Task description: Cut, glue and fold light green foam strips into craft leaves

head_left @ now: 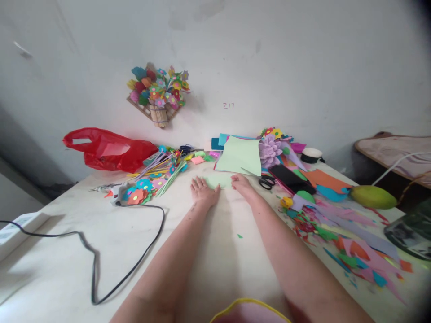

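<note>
A small pale green sheet [217, 181], perhaps craft foam or paper, lies flat on the table between my hands. My left hand [204, 192] rests on its left end, palm down with the fingers spread. At the right end, my right hand [241, 184] is closed, its fingertips pinching the edge of the sheet. Just beyond is a larger pale green sheet [240, 154] on a stack of coloured sheets. Scissors with black handles [266, 182] lie to the right of my right hand, their blades over the large sheet.
A glue gun [117, 194] with a looping black cord lies left, beside foam flowers [143, 188] and a red plastic bag [107, 150]. To the right are a phone [292, 178], coloured scraps [357, 251] and a yellow-green fruit [373, 197]. A flower basket [158, 96] hangs on the wall.
</note>
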The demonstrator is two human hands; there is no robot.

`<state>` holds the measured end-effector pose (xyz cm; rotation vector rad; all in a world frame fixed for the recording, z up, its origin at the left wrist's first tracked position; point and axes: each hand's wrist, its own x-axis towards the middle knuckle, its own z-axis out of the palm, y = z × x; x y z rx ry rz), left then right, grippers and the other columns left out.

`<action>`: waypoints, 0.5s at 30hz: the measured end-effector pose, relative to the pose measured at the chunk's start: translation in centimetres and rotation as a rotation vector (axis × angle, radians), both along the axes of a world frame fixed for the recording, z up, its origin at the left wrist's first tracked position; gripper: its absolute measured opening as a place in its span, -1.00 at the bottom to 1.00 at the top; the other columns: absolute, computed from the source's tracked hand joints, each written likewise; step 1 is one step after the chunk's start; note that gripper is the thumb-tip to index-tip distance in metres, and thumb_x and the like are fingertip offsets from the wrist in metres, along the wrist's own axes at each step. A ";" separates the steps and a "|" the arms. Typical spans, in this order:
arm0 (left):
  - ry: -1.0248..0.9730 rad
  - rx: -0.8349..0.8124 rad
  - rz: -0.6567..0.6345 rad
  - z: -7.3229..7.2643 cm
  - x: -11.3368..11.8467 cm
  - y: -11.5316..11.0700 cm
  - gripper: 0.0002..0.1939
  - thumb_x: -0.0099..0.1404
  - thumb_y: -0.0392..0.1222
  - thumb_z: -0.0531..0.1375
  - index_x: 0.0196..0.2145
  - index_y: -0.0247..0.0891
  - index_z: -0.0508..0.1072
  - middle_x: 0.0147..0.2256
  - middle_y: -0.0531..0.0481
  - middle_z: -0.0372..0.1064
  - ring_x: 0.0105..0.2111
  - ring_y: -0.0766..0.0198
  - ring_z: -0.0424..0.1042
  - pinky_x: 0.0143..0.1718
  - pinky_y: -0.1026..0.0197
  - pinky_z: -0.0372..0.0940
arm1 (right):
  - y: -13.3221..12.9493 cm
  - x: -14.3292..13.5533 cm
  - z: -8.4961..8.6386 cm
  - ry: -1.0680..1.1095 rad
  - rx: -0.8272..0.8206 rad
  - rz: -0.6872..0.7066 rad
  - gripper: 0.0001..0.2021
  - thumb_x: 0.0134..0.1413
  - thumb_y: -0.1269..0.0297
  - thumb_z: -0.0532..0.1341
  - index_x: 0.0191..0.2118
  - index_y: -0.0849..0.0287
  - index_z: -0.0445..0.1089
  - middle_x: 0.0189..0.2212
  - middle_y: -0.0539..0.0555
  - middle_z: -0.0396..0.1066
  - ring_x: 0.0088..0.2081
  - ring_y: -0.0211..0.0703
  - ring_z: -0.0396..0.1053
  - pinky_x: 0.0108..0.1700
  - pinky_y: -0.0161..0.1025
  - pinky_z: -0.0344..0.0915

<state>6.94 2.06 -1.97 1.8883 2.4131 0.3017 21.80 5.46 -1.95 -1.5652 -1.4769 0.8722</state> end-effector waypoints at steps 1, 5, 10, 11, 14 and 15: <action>0.001 0.002 0.017 0.0 0.0 0.1 -0.06 0.05 0.34 -0.24 0.18 -0.47 -0.11 0.21 -0.25 -0.37 0.19 -0.07 -0.44 0.14 -0.04 -0.33 | 0.0 0.2 0.0 0.009 -0.001 -0.003 -0.67 -0.21 0.49 0.05 -0.21 0.21 0.31 -0.33 0.07 0.37 -0.45 -0.29 0.33 -0.40 -0.36 0.25; -0.006 -0.014 0.028 0.1 -0.2 0.3 -0.08 0.05 0.34 -0.22 0.18 -0.40 -0.10 0.22 -0.22 -0.37 0.18 -0.10 -0.47 0.14 -0.07 -0.36 | 0.2 0.8 -0.1 0.017 -0.009 -0.001 -0.68 -0.23 0.49 0.05 -0.24 0.23 0.32 -0.39 0.05 0.38 -0.50 -0.31 0.32 -0.43 -0.37 0.25; -0.005 -0.069 -0.036 0.4 -1.4 0.5 -0.27 0.13 0.20 -0.22 0.19 -0.22 -0.08 0.23 -0.03 -0.36 0.20 0.00 -0.45 0.14 -0.08 -0.37 | 0.1 1.1 -0.2 -0.008 0.013 0.020 -0.73 -0.22 0.48 0.05 -0.29 0.22 0.31 -0.44 0.02 0.38 -0.50 -0.33 0.32 -0.45 -0.41 0.23; 0.001 -0.073 -0.045 0.5 -1.8 0.5 -0.30 0.14 0.18 -0.22 0.19 -0.18 -0.08 0.23 0.02 -0.35 0.20 0.02 -0.45 0.14 -0.09 -0.39 | 0.1 1.2 -0.2 -0.026 0.016 0.020 -0.74 -0.23 0.48 0.05 -0.30 0.21 0.32 -0.47 0.00 0.38 -0.50 -0.32 0.32 -0.46 -0.42 0.23; 0.016 -0.077 -0.045 0.5 -2.8 0.4 -0.34 0.16 0.15 -0.23 0.18 -0.09 -0.09 0.22 0.11 -0.34 0.20 0.06 -0.46 0.13 -0.14 -0.43 | 0.0 1.1 -0.2 -0.053 0.020 0.024 -0.73 -0.24 0.49 0.05 -0.31 0.20 0.32 -0.49 -0.01 0.37 -0.51 -0.31 0.32 -0.46 -0.41 0.23; 0.019 -0.076 -0.040 0.5 -3.2 0.4 -0.35 0.16 0.15 -0.23 0.18 -0.08 -0.09 0.22 0.12 -0.33 0.20 0.07 -0.46 0.13 -0.15 -0.44 | 0.0 1.1 -0.2 -0.051 0.021 0.025 -0.73 -0.24 0.49 0.04 -0.31 0.20 0.32 -0.48 0.00 0.37 -0.50 -0.31 0.32 -0.45 -0.40 0.23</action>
